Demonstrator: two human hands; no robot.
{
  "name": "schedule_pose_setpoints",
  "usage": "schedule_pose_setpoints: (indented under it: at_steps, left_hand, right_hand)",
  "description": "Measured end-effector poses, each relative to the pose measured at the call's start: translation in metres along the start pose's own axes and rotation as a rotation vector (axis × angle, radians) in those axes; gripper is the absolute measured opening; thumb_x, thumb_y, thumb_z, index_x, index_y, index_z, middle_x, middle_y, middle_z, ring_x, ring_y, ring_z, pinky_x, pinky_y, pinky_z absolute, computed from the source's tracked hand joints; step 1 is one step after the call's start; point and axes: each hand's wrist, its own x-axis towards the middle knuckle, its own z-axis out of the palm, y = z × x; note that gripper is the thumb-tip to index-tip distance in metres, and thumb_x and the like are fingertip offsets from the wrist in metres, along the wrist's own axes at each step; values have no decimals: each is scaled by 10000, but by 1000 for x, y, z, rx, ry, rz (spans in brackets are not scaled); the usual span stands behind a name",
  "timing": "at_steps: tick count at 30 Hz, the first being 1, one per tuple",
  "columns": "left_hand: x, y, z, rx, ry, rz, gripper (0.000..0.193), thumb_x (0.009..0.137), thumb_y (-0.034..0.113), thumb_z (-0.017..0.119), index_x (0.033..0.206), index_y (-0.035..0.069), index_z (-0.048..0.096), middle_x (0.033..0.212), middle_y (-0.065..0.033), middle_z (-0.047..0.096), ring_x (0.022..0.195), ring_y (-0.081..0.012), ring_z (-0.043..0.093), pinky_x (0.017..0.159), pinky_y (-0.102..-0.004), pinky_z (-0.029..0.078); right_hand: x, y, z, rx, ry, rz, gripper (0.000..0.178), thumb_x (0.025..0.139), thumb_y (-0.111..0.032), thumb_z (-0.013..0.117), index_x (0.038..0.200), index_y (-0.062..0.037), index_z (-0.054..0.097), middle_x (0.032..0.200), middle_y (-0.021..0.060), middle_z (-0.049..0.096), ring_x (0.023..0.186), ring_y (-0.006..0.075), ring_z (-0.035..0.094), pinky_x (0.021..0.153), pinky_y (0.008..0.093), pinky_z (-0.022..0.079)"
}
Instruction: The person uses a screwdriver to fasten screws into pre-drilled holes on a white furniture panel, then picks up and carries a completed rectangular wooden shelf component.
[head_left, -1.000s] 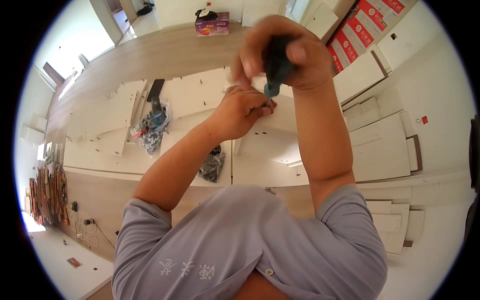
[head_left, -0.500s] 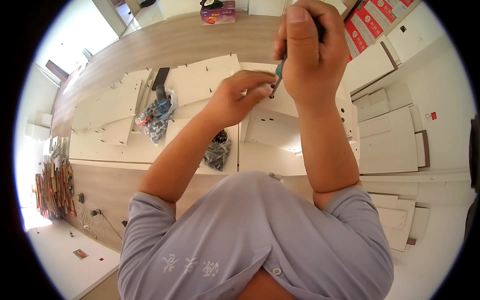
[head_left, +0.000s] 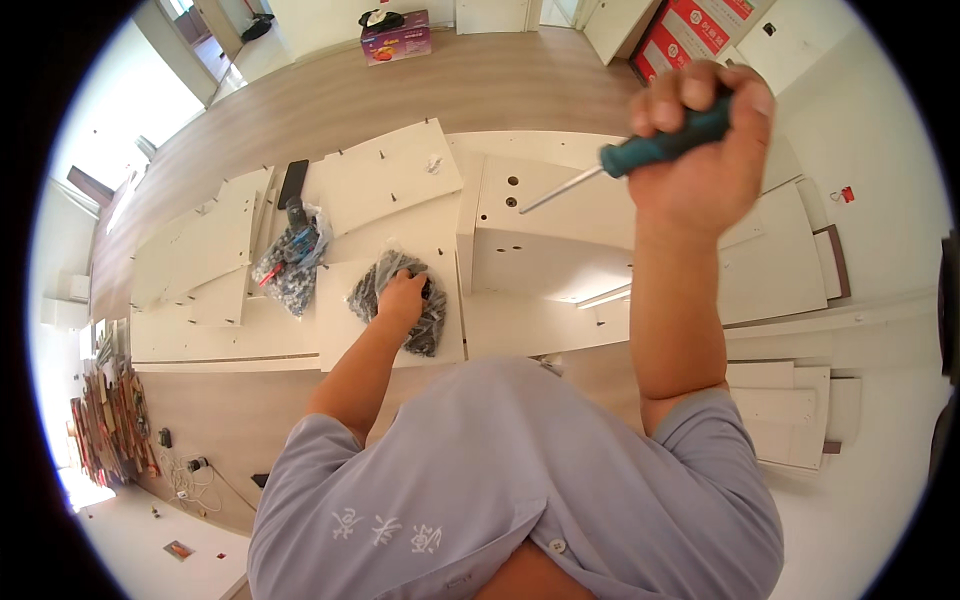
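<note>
Several white panels [head_left: 360,180] carry a plastic bag of dark pieces [head_left: 428,325]; the left hand [head_left: 402,300] is at it, fingers' pinch too hidden to tell. Fingers of the right hand [head_left: 700,190] wrap a raised green screwdriver [head_left: 625,158].

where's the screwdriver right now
In the head view, the screwdriver is in the right hand at upper right, its tip appearing just beside dark holes in a white panel.
</note>
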Motion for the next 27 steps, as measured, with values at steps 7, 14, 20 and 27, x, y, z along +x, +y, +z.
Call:
schedule_pose_setpoints:
  at_steps: [7,14,20,27]
  left_hand:
    - [11,-3,-3,-66,-167,-9,275,908,91,696,1182,117,707,1212,-172,607,1114,-403,647,922,-509,548]
    - [8,-34,-5,-337,-10,-11,177,875,98,690,1045,94,736,1014,-162,712,977,-386,683,847,-502,548]
    - [-2,-40,-13,-742,-26,-306,121,882,79,668,992,31,684,900,-131,695,781,-247,676,666,-420,537]
    - [-8,-34,-18,-1561,-75,-513,102,1008,134,635,1084,70,612,860,-31,637,628,-117,573,553,-238,483]
  right_hand:
    - [-5,-44,-31,-55,-69,-100,272,1027,-390,593,1042,-120,576,835,48,569,637,201,532,552,379,472]
    - [-7,-63,-46,-51,-102,-141,254,1061,-396,542,1035,-151,604,846,29,567,651,182,527,553,360,465]
    - [-8,-60,-54,0,-39,-98,232,1048,-391,558,1017,-167,611,846,4,554,667,166,502,572,341,447]
    - [-6,-53,-56,67,-2,-26,201,1043,-361,561,988,-172,603,842,-15,549,679,150,489,589,328,430]
